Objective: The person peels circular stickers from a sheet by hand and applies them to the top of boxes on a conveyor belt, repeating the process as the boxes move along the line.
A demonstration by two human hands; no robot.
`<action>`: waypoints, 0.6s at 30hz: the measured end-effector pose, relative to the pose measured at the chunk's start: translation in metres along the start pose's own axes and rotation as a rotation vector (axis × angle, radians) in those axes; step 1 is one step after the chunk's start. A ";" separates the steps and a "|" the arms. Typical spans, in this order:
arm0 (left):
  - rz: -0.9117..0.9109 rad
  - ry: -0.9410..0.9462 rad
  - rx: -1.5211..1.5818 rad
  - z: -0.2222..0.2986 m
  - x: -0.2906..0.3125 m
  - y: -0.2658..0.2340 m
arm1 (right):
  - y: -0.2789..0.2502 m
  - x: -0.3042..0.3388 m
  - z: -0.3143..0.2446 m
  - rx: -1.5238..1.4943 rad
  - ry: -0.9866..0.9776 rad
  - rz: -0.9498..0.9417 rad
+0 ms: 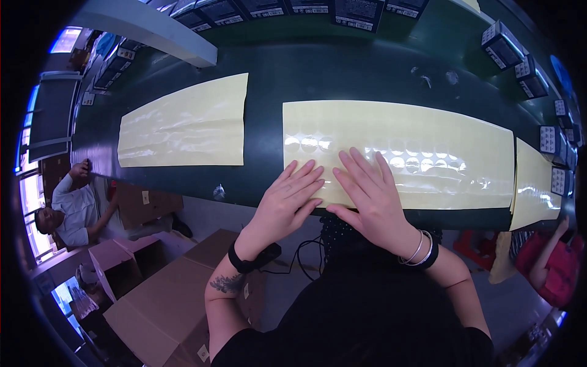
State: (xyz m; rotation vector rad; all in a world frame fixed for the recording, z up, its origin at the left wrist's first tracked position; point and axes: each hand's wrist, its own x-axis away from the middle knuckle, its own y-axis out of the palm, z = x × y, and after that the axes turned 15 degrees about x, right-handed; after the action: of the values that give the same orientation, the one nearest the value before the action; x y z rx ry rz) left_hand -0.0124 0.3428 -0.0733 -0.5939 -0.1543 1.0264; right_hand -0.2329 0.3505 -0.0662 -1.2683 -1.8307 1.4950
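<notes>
In front of me a long pale yellow sheet (452,134) lies on the dark green table; rows of clear round stickers shine on it. My left hand (287,202) rests flat at its near left corner, fingers stretched out. Beside it my right hand (370,192) lies palm down on the sheet, fingers spread. Neither hand holds anything that I can see. A second yellow sheet (183,131), creased and with few marks, lies apart to the left. Close to the long sheet's right end is another yellow sheet (535,183).
Dark printed boxes (361,13) line the table's far edge, and more boxes (501,44) stand at the right. A grey post (159,30) rises at the far left. Crumpled clear film (219,192) lies near the front edge. Open cardboard cartons (165,306) stand below left. People are at both ends.
</notes>
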 end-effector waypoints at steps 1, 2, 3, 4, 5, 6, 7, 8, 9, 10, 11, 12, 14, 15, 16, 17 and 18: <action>0.007 0.006 -0.015 -0.002 0.002 0.004 | 0.006 0.000 -0.002 0.005 0.009 -0.002; 0.008 0.004 -0.012 -0.004 0.002 0.008 | 0.012 0.000 -0.003 0.010 0.017 -0.004; 0.025 0.024 -0.056 -0.003 0.000 0.010 | 0.016 0.000 -0.004 0.013 0.024 -0.006; 0.042 0.045 -0.099 -0.002 -0.001 0.013 | 0.017 0.000 -0.004 0.011 0.022 -0.009; 0.059 0.066 -0.141 -0.002 -0.002 0.014 | 0.018 0.001 -0.003 0.034 0.019 0.013; 0.059 0.063 -0.139 -0.002 -0.001 0.015 | 0.019 0.003 -0.002 0.058 0.017 0.035; 0.058 0.094 -0.176 -0.002 0.000 0.017 | 0.019 0.003 -0.002 0.083 0.015 0.057; 0.056 0.126 -0.211 -0.004 0.001 0.018 | 0.021 0.004 -0.002 0.083 0.016 0.054; 0.055 0.158 -0.247 -0.005 0.002 0.019 | 0.022 0.005 -0.003 0.092 0.010 0.063; 0.054 0.158 -0.245 -0.006 0.003 0.020 | 0.023 0.005 -0.003 0.100 0.005 0.073; 0.052 0.194 -0.255 -0.007 0.003 0.020 | 0.023 0.006 -0.004 0.109 -0.001 0.084; 0.050 0.230 -0.267 -0.008 0.004 0.019 | 0.023 0.006 -0.005 0.109 0.000 0.083; 0.050 0.269 -0.281 -0.011 0.005 0.020 | 0.024 0.007 -0.005 0.112 0.002 0.077; 0.063 0.289 -0.253 -0.013 0.006 0.021 | 0.024 0.008 -0.005 0.114 0.003 0.075; 0.075 0.309 -0.225 -0.014 0.007 0.022 | 0.023 0.007 -0.004 0.114 0.002 0.079; 0.087 0.329 -0.198 -0.014 0.008 0.022 | 0.023 0.007 -0.004 0.113 0.000 0.078; 0.088 0.333 -0.205 -0.015 0.009 0.022 | 0.024 0.006 -0.004 0.112 -0.003 0.080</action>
State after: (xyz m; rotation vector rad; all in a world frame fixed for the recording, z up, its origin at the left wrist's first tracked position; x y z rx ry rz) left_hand -0.0187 0.3535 -0.0987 -0.9562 0.0617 0.9877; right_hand -0.2240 0.3570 -0.0882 -1.2998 -1.6904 1.6192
